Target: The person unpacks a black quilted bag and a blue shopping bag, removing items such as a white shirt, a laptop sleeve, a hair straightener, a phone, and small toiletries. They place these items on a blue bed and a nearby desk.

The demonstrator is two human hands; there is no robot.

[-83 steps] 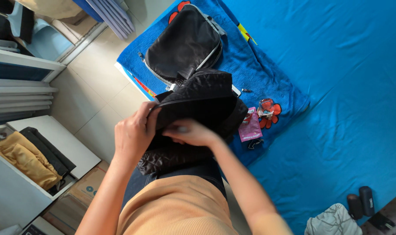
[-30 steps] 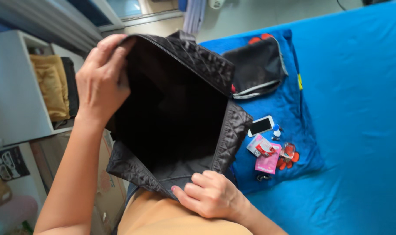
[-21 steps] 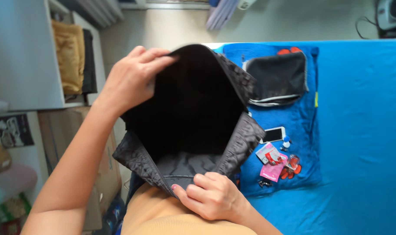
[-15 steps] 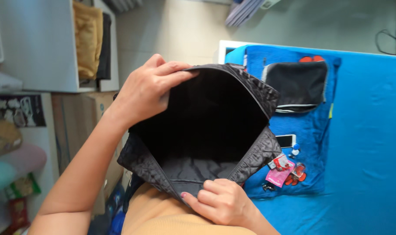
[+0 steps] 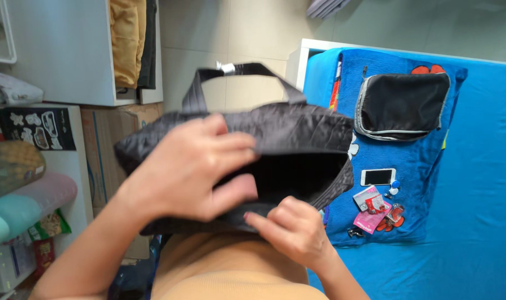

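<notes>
**Both hands on the quilted bag's mouth**

Head view: I see my left hand [image 5: 194,166] gripping the far rim of the black quilted tote bag [image 5: 297,125], fingers over the edge, thumb inside. My right hand [image 5: 289,230] pinches the near rim against my orange shirt [image 5: 225,275]. The bag hangs in front of my torso, beside the bed [image 5: 481,183]. A black pouch [image 5: 403,103], a phone [image 5: 378,176] and small packets [image 5: 370,208] lie on the blue towel [image 5: 411,161].
</notes>
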